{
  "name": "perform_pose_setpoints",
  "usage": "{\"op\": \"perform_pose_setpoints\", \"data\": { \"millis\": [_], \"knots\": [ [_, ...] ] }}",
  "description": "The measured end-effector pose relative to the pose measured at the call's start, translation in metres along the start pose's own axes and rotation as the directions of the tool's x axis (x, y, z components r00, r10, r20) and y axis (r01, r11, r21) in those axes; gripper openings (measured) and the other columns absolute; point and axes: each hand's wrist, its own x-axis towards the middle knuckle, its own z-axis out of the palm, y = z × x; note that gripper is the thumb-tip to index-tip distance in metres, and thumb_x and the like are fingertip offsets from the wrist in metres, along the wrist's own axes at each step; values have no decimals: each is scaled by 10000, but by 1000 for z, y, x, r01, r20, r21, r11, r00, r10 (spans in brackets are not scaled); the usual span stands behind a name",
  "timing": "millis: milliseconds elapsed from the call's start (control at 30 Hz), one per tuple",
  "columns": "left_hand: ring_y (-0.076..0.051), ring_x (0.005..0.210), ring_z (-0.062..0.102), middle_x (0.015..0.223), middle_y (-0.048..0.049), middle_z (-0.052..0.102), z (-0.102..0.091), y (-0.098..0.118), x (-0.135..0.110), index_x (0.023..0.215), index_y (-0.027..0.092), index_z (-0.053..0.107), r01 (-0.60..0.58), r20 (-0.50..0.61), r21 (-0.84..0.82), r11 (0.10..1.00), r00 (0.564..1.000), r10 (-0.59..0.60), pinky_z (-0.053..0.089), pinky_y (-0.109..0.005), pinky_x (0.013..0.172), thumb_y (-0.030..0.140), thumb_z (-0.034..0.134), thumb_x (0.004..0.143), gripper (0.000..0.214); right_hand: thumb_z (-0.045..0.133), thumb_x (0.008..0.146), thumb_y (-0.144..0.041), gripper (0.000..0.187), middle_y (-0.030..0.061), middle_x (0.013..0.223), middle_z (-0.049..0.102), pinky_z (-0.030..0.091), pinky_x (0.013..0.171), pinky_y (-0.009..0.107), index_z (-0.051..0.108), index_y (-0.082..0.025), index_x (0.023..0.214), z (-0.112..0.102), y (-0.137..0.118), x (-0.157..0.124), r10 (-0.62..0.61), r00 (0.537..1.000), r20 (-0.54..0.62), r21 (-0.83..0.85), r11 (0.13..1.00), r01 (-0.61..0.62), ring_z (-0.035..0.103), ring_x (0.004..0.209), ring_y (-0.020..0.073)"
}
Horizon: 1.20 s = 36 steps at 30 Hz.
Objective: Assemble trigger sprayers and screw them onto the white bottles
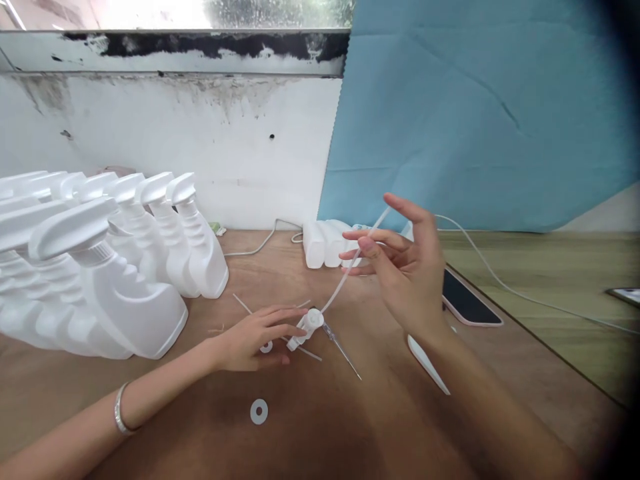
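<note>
My left hand [255, 337] rests low over the table with its fingertips on a small white spray pump head [313, 320], which it holds. From that head a thin white plastic tube [343, 283] rises in a bend to my right hand [410, 267]. The right thumb and fingers hold the tube near its upper part, with the index finger extended along its tip. A screwdriver-like tool [340, 348] with a thin metal shaft lies beside the pump head. Under and around the left hand are thin white tubes [313, 357] and a white ring washer [267, 347]. Another washer [259, 412] lies nearer me.
Rows of white spray bottles [135, 300] stand at the left. Several white bottles [325, 243] lie by the wall. A phone [470, 300] and a white pointed plastic piece [427, 363] are at the right. A white cable [493, 270] crosses there; a blue cloth [450, 120] hangs behind.
</note>
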Motion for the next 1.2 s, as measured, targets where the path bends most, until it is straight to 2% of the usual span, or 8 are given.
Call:
{"op": "perform_pose_setpoints", "data": {
  "millis": [267,467,600,733,867,1033,1100,1200],
  "knots": [
    [-238,1293,280,1388,-118,331,3,-1,22,1014,183,525,-23,-49,-55,998,999,20,264,-387,1049,356,609,765,314,568,789,-360,539,17,921,659,564,565,262,318,-297,1263,0,1,-1,4,1000,27,26,1000,-5,646,676,128],
    [-211,1065,508,1193,-98,514,22,-1,44,1150,185,378,165,-144,-251,954,968,-206,395,-342,908,311,646,717,524,582,782,-341,515,12,908,665,572,531,263,340,-283,1233,1,0,-2,-11,998,57,77,997,7,650,650,133],
    [-188,900,538,1015,-75,567,43,8,57,1085,161,427,251,-273,-234,939,910,-311,412,-320,824,159,453,783,304,575,786,-337,490,17,927,665,575,534,273,348,-284,1217,1,1,-3,-27,998,63,90,996,21,651,652,138],
    [-184,846,543,904,-59,594,53,16,64,969,164,497,366,-374,-241,899,819,-434,401,-304,788,203,350,852,192,566,792,-350,470,19,934,666,569,552,288,356,-302,1210,1,1,-4,-41,998,45,63,997,38,649,647,144],
    [-182,844,555,890,-67,612,57,15,62,968,162,541,397,-461,-316,862,730,-505,392,-288,764,326,229,919,356,553,799,-371,468,23,927,666,571,583,299,358,-293,1217,2,1,-6,-57,998,17,25,998,56,652,655,145],
    [-167,716,545,742,-46,605,65,5,58,849,152,595,399,-540,-466,790,579,-611,383,-270,684,372,171,923,483,541,811,-351,469,26,924,665,571,587,298,349,-274,1231,4,2,-9,-74,997,2,-4,997,74,657,674,145],
    [-162,668,519,685,-36,578,65,3,58,778,152,596,408,-548,-461,788,568,-614,369,-267,654,374,170,919,501,543,812,-336,467,25,926,663,572,605,300,348,-271,1232,4,1,-9,-77,997,5,-14,997,77,656,676,142],
    [-159,683,497,694,-34,553,60,5,58,736,153,588,420,-549,-374,827,619,-562,353,-268,664,356,169,916,499,551,809,-322,469,22,916,663,572,610,295,349,-267,1229,4,1,-8,-69,998,12,-13,997,70,655,666,136]
  ]
}}
